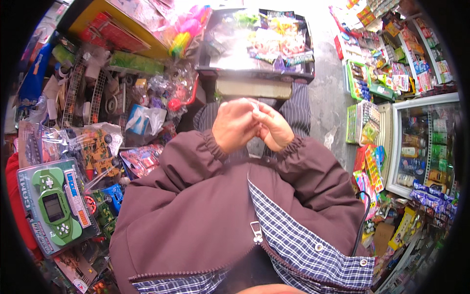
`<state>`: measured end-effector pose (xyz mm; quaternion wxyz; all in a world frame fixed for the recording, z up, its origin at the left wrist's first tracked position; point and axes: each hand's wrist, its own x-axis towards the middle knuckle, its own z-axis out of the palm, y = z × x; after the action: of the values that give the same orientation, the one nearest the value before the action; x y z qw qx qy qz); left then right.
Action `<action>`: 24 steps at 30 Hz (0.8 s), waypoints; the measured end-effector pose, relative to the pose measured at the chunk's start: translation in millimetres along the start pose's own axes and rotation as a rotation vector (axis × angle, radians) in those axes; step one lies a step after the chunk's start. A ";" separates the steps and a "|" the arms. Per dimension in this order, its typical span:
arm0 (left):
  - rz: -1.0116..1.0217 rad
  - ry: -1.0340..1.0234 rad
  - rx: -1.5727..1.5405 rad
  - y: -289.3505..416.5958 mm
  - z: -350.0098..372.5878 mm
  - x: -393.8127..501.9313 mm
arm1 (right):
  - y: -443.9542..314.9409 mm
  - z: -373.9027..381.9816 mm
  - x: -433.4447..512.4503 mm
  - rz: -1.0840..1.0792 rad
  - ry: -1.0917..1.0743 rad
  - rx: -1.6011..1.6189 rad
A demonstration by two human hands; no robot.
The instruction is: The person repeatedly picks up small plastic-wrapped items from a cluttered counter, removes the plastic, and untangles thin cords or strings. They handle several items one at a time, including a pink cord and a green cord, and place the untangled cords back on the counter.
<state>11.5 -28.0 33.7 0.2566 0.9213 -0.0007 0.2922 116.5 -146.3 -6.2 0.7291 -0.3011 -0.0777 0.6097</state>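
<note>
Both hands meet in front of my jacket, above my striped trousers. My left hand (235, 125) has its back to the camera and its fingers curled inward, so what it may hold is hidden. My right hand (274, 126) bends toward it, thumb and fingers pinched around a small whitish piece (256, 106), too small to identify. Just beyond the hands stands a black display tray (253, 72), loaded with small plastic-wrapped packets (281, 40). Beneath the tray sits a pale, block-shaped thing (253, 88).
Packaged toys crowd the left, including a green handheld game (55, 207) in a blister pack and camouflage toy vehicles (97, 147). Along the right stand a white-framed drinks fridge (394, 147), snack racks (404, 47) and a green basket (351, 123). Grey floor (326, 106) shows between.
</note>
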 end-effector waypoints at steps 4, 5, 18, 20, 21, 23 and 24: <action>0.052 -0.135 0.155 -5.5 -1.1 0.9 | -5.4 -1.3 2.2 0.059 -0.011 0.087; 0.101 -0.126 0.168 -7.9 0.1 2.9 | -5.3 -2.2 2.3 0.041 -0.008 0.145; 0.000 -0.068 -0.390 -36.7 10.9 50.9 | -11.3 -36.9 11.6 -0.099 0.174 0.130; -0.068 -0.014 -0.320 -57.8 8.0 64.1 | -16.1 -37.1 8.7 -0.135 0.146 0.101; -0.044 0.092 -0.217 -79.2 5.5 78.6 | -18.9 -36.2 7.5 -0.161 0.105 0.103; -0.159 0.175 -0.112 -122.0 3.1 105.6 | -25.6 -34.0 7.2 -0.155 0.071 0.114; -0.182 0.189 0.024 -143.7 3.2 119.5 | -28.5 -32.2 6.3 -0.161 0.073 0.125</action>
<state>134.1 113.0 27.9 0.2700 0.8889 0.1104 0.3533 157.5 -153.7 -18.6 0.7954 -0.2698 -0.0369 0.5414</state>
